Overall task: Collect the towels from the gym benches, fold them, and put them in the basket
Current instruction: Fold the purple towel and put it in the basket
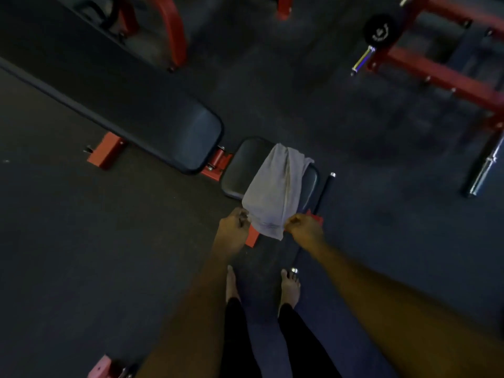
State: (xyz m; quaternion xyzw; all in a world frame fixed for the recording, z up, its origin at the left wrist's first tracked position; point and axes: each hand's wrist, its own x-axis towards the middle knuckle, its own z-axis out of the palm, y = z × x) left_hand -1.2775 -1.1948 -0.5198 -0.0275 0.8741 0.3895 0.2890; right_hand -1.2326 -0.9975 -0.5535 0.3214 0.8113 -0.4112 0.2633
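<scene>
Grey towel (pixel 275 189) is draped over the black seat pad of the bench (pixel 240 170) at the frame centre. Its near edge is pinched by the left hand (pixel 235 223) and the right hand (pixel 302 226), both clenched on the cloth.

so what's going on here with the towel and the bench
A person stands barefoot at the end of a black gym bench and is picking up a grey towel draped over its small seat pad. The left hand and the right hand each pinch a near corner of the towel, while its far part lies on the pad. It is not folded yet, and no basket is in view.
</scene>
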